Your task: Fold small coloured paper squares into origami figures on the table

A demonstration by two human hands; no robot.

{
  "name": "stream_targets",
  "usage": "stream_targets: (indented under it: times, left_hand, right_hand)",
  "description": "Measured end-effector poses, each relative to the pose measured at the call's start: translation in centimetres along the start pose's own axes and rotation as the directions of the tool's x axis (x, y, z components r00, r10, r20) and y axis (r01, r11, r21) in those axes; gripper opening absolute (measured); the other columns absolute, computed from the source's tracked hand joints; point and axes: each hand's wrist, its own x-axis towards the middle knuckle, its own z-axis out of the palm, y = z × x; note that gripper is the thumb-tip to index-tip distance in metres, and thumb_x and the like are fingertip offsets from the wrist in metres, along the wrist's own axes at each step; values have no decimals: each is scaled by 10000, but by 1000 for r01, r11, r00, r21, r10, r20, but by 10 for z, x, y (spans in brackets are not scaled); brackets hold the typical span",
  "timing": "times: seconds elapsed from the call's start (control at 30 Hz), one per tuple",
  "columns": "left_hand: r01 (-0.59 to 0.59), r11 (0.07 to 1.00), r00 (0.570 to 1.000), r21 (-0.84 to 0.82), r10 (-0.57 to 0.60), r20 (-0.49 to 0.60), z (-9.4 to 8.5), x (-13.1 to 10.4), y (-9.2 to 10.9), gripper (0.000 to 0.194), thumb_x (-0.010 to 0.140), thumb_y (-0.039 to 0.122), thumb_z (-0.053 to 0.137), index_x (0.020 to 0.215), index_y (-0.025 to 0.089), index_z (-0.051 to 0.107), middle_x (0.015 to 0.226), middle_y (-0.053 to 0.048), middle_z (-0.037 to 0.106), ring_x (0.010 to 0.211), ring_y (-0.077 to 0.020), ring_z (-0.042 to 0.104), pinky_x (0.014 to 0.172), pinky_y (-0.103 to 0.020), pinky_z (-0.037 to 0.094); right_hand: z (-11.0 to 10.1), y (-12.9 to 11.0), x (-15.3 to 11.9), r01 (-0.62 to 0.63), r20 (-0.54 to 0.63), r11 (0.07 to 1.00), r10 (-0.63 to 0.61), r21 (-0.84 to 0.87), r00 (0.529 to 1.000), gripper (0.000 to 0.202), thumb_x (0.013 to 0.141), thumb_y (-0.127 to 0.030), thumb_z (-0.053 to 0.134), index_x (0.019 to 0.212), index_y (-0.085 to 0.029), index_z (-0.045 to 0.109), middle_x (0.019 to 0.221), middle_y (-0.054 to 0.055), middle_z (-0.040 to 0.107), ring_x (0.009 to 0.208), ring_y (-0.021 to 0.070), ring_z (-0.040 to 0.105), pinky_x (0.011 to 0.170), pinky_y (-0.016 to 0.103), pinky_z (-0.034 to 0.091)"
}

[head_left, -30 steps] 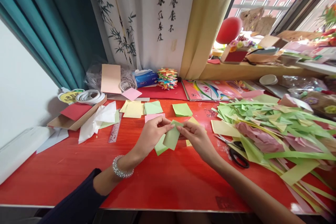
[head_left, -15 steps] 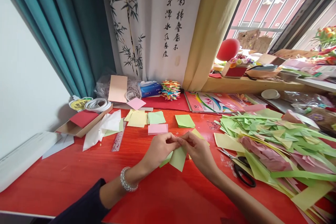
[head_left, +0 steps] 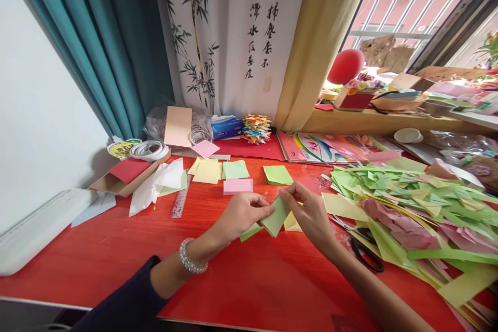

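A folded piece of green paper (head_left: 276, 218) is held between both hands above the red table. My left hand (head_left: 247, 212), with a beaded bracelet on its wrist, pinches the paper's left side. My right hand (head_left: 305, 207) pinches its upper right corner. Another bit of green paper (head_left: 251, 232) shows below my left fingers. A yellow paper (head_left: 292, 223) lies partly behind my right hand. Beyond the hands are a green paper stack (head_left: 277, 175), a pink paper (head_left: 238, 186), a pale green stack (head_left: 235, 169) and yellow sheets (head_left: 206, 171).
Black-handled scissors (head_left: 367, 255) lie right of my right forearm, beside a large heap of green paper strips (head_left: 404, 192). On the left are a ruler (head_left: 179, 201), white tissue (head_left: 155, 187) and a cardboard tray (head_left: 111, 187). A colourful paper ball (head_left: 257, 128) stands at the back.
My fingertips have moved apart, my right hand shifting up and to the right along the green paper. The paper has turned and risen a little. The view has shifted slightly.
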Motion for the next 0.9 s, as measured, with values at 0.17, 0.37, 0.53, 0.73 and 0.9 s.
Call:
stream_targets:
  times: [0.17, 0.37, 0.53, 0.73, 0.9]
  left_hand:
    - [28, 999, 995, 19, -30, 99, -11, -1, 4, 212, 688, 349, 628, 623, 148, 606, 581, -6, 585, 538, -120, 535, 527, -236, 399]
    - [119, 992, 955, 46, -127, 268, -30, -7, 20, 182, 659, 318, 660, 618, 141, 650, 600, -40, 640, 534, -128, 559, 554, -254, 461]
    - [-138, 972, 988, 192, 148, -37, -30, -2, 18, 251, 735, 386, 577, 862, 193, 677, 863, -44, 673, 722, -155, 584, 650, -260, 451]
    - [-173, 945, 985, 279, 160, 69, -25, 0, 9, 209, 759, 358, 549, 745, 203, 690, 736, -19, 666, 681, -172, 579, 583, -256, 421]
    - [-192, 923, 935, 332, 275, -223, -56, 9, 12, 219, 777, 359, 532, 842, 223, 691, 885, -25, 685, 848, -215, 589, 738, -302, 430]
  right_hand:
    - [2, 1, -1, -21, 7, 1000, 21, 4, 1000, 280, 839, -391, 470, 639, -196, 445, 613, -1, 524, 589, 136, 493, 556, 238, 374]
    - [-22, 17, 15, -30, -272, 997, 50, 77, 961, 328, 813, -445, 488, 613, -200, 404, 549, -40, 370, 497, 106, 331, 472, 234, 260]
    - [-20, 16, 13, -16, -243, 987, 55, 159, 968, 309, 801, -446, 512, 628, -204, 428, 585, -26, 419, 537, 117, 389, 502, 236, 318]
    - [1, 2, -3, -37, -33, 992, 41, 120, 999, 280, 823, -405, 505, 641, -197, 459, 628, -8, 534, 605, 125, 514, 586, 242, 397]
    - [-12, 4, 5, -24, -132, 974, 55, 225, 990, 242, 847, -388, 472, 704, -193, 461, 659, -3, 566, 503, 97, 508, 532, 242, 405]
